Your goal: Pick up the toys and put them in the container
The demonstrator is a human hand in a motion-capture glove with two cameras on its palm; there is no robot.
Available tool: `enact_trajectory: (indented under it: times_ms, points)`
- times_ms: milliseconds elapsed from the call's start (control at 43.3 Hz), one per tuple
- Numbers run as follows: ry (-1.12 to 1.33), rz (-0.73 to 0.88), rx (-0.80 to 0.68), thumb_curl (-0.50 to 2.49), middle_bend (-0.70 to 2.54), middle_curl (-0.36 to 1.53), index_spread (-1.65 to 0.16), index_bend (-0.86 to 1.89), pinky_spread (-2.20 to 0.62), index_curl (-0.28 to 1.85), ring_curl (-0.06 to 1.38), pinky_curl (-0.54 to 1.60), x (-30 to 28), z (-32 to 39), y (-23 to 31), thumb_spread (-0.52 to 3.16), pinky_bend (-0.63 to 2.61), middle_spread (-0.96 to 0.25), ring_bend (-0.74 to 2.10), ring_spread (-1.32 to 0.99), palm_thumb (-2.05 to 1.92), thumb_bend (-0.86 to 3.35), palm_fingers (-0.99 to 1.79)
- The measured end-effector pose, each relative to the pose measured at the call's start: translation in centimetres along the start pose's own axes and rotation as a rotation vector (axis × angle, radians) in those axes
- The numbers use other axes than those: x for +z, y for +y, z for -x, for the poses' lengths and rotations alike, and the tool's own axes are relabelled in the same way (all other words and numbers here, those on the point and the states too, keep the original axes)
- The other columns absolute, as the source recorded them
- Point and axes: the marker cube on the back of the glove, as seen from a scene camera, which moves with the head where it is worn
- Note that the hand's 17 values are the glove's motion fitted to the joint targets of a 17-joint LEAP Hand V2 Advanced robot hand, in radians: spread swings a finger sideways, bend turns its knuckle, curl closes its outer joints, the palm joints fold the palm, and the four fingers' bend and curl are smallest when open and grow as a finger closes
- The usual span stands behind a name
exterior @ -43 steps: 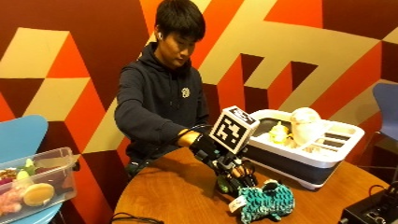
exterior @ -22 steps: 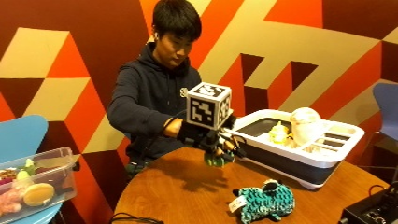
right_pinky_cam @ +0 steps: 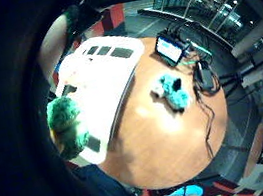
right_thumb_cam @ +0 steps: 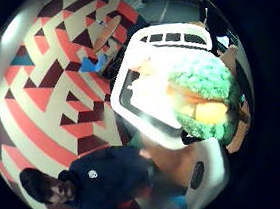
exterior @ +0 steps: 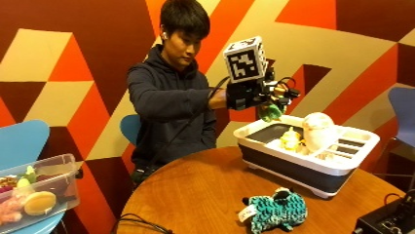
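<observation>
Green fuzzy plush toy (exterior: 271,112) is clenched in gloved right hand's (exterior: 250,95) grip, raised above white-rimmed dark plastic container (exterior: 305,158). Teal striped plush animal (exterior: 275,210) lies on round wooden tabletop (exterior: 195,195), near container's front.

A round wooden bench (exterior: 195,195) carries black cables (exterior: 139,223), with a blue chair (exterior: 23,141) beside the patterned wall (exterior: 65,58).
</observation>
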Motion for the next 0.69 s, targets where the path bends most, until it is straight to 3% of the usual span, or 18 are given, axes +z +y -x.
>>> enact_trajectory:
  times_ms: [115, 208, 277, 323, 462, 693]
  points:
    - [0.014, -0.066, 0.025, 0.54, 0.88, 0.59, -0.16, 1.16, -0.01, 0.61, 0.04, 0.35, 2.3, 0.3, -2.2, 1.11, 0.38, -0.28, 0.17, -0.20, 0.81, 0.03, 0.15]
    - [0.039, 0.013, 0.017, 0.51, 0.78, 0.56, -0.17, 1.06, -0.01, 0.58, 0.07, 0.37, 3.7, 0.1, -2.6, 1.12, 0.44, -0.25, 0.23, -0.20, 0.72, -0.03, 0.08]
    - [0.019, 0.063, 0.017, 0.45, 0.39, 0.46, -0.17, 0.72, 0.00, 0.51, 0.11, 0.43, 3.8, -0.7, -2.2, 1.10, 0.67, -0.15, 0.31, -0.14, 0.53, -0.10, -0.33]
    - [-0.017, 0.063, 0.032, 0.42, 0.26, 0.42, -0.18, 0.46, 0.01, 0.45, 0.13, 0.44, 3.2, -1.4, -1.8, 1.08, 0.75, -0.10, 0.32, -0.11, 0.42, -0.12, -0.44]
    - [-0.018, 0.019, 0.093, 0.37, 0.10, 0.34, -0.21, 0.18, 0.02, 0.35, 0.14, 0.44, 0.8, -4.3, -0.5, 1.05, 0.72, -0.03, 0.25, -0.06, 0.25, -0.07, -0.37]
    - [0.138, -0.021, 0.246, 0.37, 0.16, 0.32, -0.23, 0.10, 0.03, 0.29, 0.16, 0.39, 0.0, -11.5, 0.9, 1.20, 0.59, -0.02, 0.19, -0.04, 0.32, 0.01, -0.20]
